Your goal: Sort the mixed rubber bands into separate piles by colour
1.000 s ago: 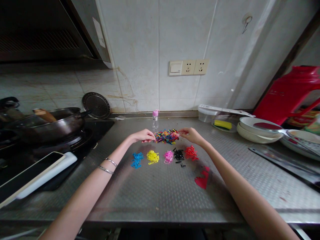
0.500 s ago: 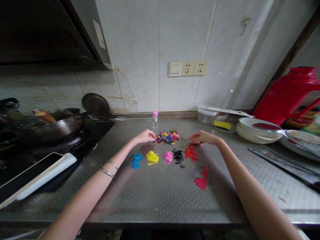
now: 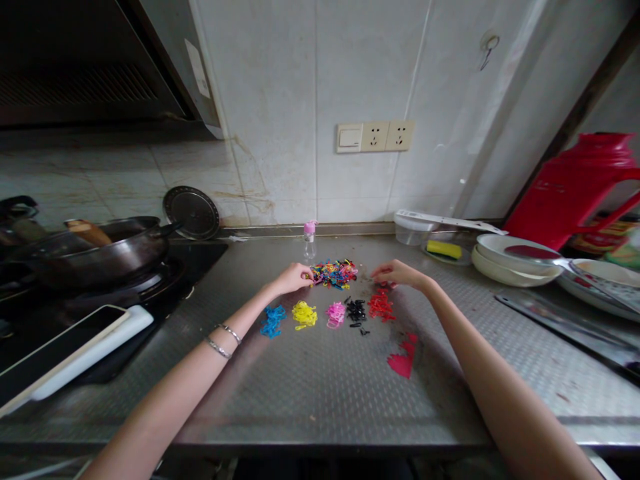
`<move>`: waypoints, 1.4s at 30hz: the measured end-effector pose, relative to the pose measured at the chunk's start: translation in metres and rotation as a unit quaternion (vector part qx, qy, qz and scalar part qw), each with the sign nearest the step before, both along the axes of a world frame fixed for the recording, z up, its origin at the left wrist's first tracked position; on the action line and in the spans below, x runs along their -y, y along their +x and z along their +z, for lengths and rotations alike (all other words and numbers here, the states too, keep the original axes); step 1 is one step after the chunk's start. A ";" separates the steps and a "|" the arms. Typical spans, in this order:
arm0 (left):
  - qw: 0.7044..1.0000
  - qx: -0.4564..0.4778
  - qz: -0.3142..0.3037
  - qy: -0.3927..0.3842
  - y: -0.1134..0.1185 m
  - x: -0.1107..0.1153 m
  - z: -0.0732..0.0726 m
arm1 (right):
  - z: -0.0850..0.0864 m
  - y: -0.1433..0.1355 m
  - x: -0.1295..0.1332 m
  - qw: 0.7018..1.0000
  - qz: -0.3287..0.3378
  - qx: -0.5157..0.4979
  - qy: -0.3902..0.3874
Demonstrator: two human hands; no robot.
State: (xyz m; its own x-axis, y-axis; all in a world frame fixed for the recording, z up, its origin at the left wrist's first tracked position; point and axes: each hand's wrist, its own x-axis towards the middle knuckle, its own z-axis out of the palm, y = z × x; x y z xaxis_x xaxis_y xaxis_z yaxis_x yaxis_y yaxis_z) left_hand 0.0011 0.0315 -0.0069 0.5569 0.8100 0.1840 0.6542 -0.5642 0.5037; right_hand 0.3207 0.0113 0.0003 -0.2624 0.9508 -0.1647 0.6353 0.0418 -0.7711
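Observation:
A mixed pile (image 3: 334,273) of small plastic clips, shaped like stitch markers, lies in the middle of the counter. My left hand (image 3: 294,277) is at its left edge, thumb and fingers pinched; whatever is between them is too small to make out. My right hand (image 3: 397,274) hovers just right of the mixed pile, fingers stretched to the left and somewhat apart, with nothing visible in them. Nearer to me are sorted heaps: blue clips (image 3: 273,321), yellow clips (image 3: 305,315), pink clips (image 3: 335,314), black clips (image 3: 357,311) and red clips (image 3: 381,305).
Behind the pile stands a small clear bottle (image 3: 310,241) with a pink cap. A red heart-shaped patch (image 3: 403,360) is on the metal counter. Bowls (image 3: 515,263), a sponge (image 3: 444,250) and a red thermos (image 3: 575,193) are right; a pan (image 3: 100,257) and white device (image 3: 90,350) left.
My right hand has moved left from above the red heap toward the mixed pile, its fingers stretching out. My left hand has shifted only slightly at the pile's left edge.

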 end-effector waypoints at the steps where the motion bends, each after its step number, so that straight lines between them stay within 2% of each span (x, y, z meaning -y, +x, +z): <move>1: 1.000 0.003 0.002 0.001 -0.001 -0.001 -0.001 | 0.000 -0.001 0.000 1.000 -0.001 -0.001 0.000; 9: 0.991 0.113 0.025 -0.061 -0.004 -0.014 -0.004 | -0.005 -0.002 -0.004 1.000 -0.002 -0.003 0.017; 14: 0.983 0.163 0.056 -0.071 -0.003 -0.011 0.005 | -0.009 -0.005 -0.007 0.999 -0.011 0.003 0.036; 17: 0.973 0.173 0.083 -0.124 -0.003 -0.005 0.011 | -0.009 -0.010 -0.008 0.998 -0.007 0.014 0.056; 20: 0.963 0.190 0.092 -0.171 -0.003 0.000 0.015 | -0.007 -0.021 -0.006 0.992 0.000 0.033 0.123; 25: 0.952 0.214 0.060 -0.213 0.003 0.008 0.021 | -0.002 -0.060 0.006 0.964 0.030 0.041 0.262; 31: 0.940 0.214 0.006 -0.265 0.016 0.020 0.027 | 0.001 -0.103 0.024 0.942 0.099 0.008 0.321; 36: 0.937 0.210 -0.018 -0.280 0.021 0.025 0.029 | -0.001 -0.107 0.026 0.930 0.123 -0.011 0.345; 42: 0.934 0.224 -0.036 -0.274 0.021 0.023 0.025 | 0.001 -0.104 0.026 0.936 0.115 -0.020 0.332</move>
State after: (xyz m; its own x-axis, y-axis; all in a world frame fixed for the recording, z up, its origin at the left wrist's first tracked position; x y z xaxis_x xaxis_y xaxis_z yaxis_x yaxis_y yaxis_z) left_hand 0.0216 0.0082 0.0183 0.5800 0.8144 -0.0198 0.2781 -0.1751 0.9445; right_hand 0.2171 -0.0143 0.0016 -0.4669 0.7574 0.4565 0.5210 0.6527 -0.5501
